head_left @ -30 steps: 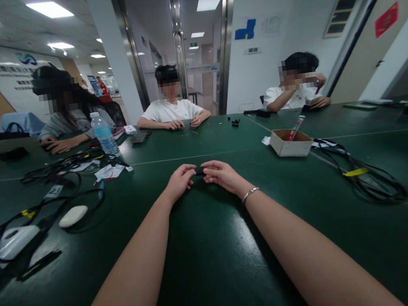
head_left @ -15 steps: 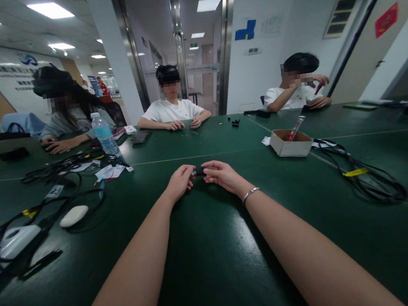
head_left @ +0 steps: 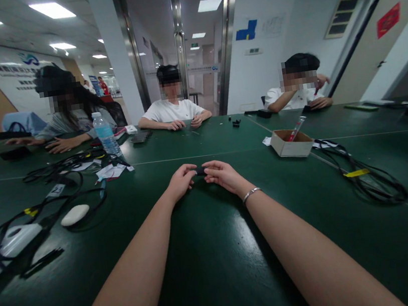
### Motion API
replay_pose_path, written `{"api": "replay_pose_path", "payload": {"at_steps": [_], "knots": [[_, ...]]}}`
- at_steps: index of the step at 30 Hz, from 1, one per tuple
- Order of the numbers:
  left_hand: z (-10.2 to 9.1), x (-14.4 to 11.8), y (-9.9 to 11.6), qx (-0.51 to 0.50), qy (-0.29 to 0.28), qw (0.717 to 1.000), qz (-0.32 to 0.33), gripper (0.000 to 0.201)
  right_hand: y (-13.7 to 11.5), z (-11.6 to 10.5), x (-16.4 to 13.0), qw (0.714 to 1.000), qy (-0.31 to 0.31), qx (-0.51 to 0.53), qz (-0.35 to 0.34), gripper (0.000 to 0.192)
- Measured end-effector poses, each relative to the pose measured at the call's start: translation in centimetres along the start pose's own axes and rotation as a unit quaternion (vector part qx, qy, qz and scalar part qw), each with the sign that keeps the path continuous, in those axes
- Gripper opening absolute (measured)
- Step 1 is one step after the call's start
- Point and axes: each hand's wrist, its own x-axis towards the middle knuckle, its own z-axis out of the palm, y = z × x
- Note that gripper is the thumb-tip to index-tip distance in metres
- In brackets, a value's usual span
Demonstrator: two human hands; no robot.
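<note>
A small black object (head_left: 200,172) with a shiny bit at its left end spans the short gap between my two hands, just above the green table (head_left: 216,242). My left hand (head_left: 181,183) is closed, its fingertips pinching the left end. From the other side my right hand (head_left: 224,177), a silver bangle on its wrist, pinches the right end between thumb and fingers. Much of the object is covered by my fingers, and its exact kind is too small to make out.
Looped black cables (head_left: 37,212), a white rounded item (head_left: 75,215) and a water bottle (head_left: 106,136) lie or stand at left. At right are a small open box (head_left: 290,147) holding a clear tube and a cable coil (head_left: 375,179). Three people sit across the table.
My hands keep nearly the same pose around the black object. At the far left, another person's hand has moved out to a dark item on the table. The view has shifted slightly.
</note>
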Motion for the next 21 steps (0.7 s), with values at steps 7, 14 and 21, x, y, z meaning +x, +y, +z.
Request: {"api": "replay_pose_path", "payload": {"at_steps": [7,14,21], "knots": [[0.03,-0.06,-0.07,0.001,-0.003,1.000,0.005,0.024,-0.13,0.08,-0.10,1.000,0.003,-0.010,0.002,0.020],[-0.05,-0.23,0.03,0.000,-0.002,1.000,0.023,0.028,0.03,-0.02,0.02,1.000,-0.002,-0.003,0.000,0.021],[-0.32,-0.31,-0.13,0.008,-0.001,0.998,0.058,0.032,-0.08,0.00,-0.10,1.000,-0.009,-0.005,0.000,0.027]]}}
